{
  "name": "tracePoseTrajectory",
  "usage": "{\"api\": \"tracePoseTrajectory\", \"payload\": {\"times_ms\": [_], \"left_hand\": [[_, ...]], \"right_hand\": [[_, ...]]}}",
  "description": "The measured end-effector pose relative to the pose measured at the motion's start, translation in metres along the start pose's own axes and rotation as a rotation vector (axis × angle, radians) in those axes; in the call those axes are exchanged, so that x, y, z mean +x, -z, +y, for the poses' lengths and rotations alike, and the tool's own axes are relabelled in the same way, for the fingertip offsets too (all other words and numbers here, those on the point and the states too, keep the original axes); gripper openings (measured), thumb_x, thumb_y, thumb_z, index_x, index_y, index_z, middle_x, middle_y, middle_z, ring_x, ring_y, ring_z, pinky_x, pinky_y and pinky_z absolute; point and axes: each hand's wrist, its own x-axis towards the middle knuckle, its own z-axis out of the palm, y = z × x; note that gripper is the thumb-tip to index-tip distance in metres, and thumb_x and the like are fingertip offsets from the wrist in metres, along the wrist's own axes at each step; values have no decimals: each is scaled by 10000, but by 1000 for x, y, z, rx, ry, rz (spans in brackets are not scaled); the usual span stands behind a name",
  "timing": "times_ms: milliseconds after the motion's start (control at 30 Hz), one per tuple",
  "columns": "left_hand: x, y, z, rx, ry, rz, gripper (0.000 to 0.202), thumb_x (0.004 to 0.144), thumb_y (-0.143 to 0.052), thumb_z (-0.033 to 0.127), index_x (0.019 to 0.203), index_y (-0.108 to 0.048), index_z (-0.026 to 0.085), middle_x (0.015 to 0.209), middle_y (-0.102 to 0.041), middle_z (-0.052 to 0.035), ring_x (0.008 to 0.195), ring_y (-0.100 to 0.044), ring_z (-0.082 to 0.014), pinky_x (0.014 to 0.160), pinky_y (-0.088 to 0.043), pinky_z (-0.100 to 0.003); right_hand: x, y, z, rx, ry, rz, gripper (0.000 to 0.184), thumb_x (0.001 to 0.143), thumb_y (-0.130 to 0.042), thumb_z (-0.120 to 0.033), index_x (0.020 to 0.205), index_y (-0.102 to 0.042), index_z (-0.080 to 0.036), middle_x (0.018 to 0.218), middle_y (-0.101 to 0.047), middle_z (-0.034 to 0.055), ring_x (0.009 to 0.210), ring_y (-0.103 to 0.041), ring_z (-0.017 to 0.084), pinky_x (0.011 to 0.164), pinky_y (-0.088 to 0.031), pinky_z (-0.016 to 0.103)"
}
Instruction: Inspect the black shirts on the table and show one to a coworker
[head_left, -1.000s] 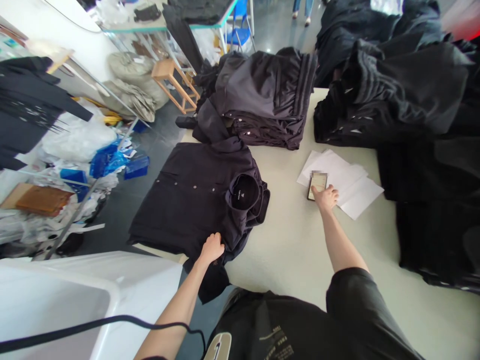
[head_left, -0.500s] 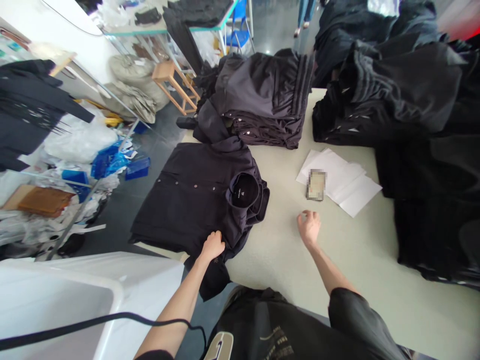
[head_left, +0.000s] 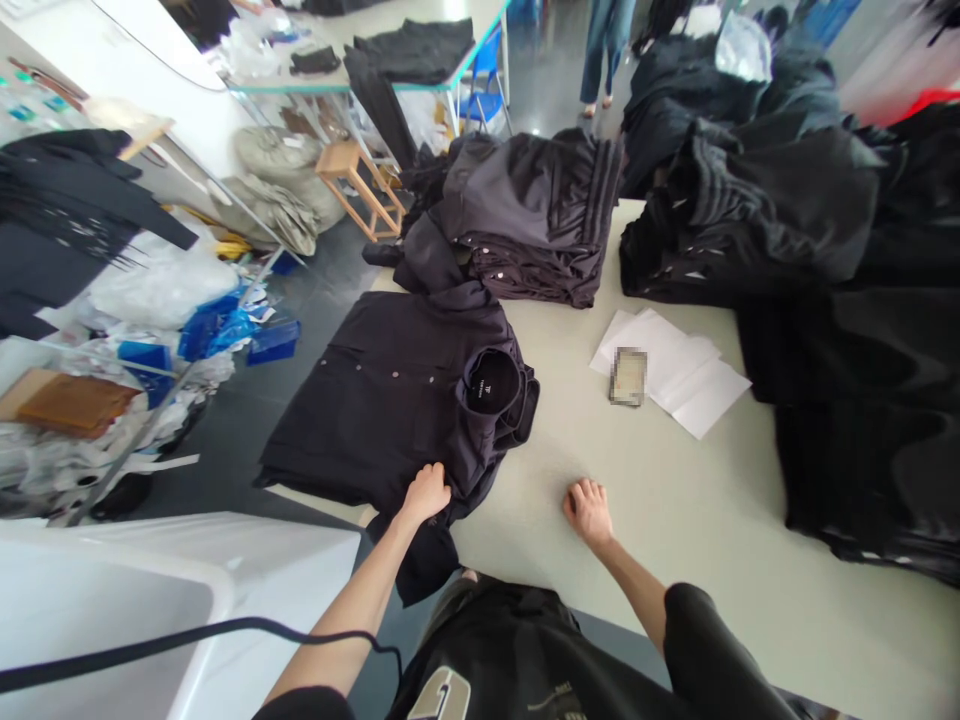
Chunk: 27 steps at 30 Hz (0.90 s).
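Note:
A dark button-front shirt (head_left: 375, 370) lies spread on the table, its collar facing right and one sleeve hanging over the near edge. My left hand (head_left: 429, 492) presses on the shirt near its shoulder, fingers bent and closed on the cloth. Over the pale tabletop, right of the shirt, is my right hand (head_left: 590, 510). Its fingers are curled in, with a small dark spot showing at the thumb side; what they hold, if anything, I cannot make out. More dark garments show beneath the shirt's collar.
Beyond the shirt stands a stack of folded dark garments (head_left: 532, 210). White papers (head_left: 679, 370) and a small blurred rectangular item (head_left: 628, 376) lie right of centre. Dark clothes (head_left: 870, 440) pile along the right. A white bin-like surface (head_left: 292, 570) stands at lower left.
My right hand has come left and nearer to my body, away from the papers. My left hand stays on the shirt. The view has tilted up slightly.

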Motion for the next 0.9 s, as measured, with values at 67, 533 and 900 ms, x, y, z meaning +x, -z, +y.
{"api": "tracePoseTrajectory", "payload": {"times_ms": [67,533,900], "left_hand": [[-2,1,-4,-76,-31,14,199,857,-514,128,1051,-558,134,1196,-573,-213,1182,-556,-351,972,-435,-444],[-91,47,-187,-1096,-485,93,235,738,-472,145,932,-605,167,851,-665,-22,764,-623,-141,746,-505,-277],[-154,-2,-492,-1224,-57,-18,158,679,-558,198,833,-586,182,720,-579,23,631,-553,-122,609,-405,-259]], "right_hand": [[1,3,-5,6,-14,41,146,914,-471,-238,790,-548,-228,842,-604,73,841,-550,266,779,-380,380],[26,12,-398,677,455,-200,282,1026,-423,-315,807,-561,-203,755,-595,23,692,-561,147,665,-459,241],[74,-116,-564,340,438,-318,378,946,-423,-416,692,-637,-236,605,-583,14,539,-579,172,542,-492,271]]}}
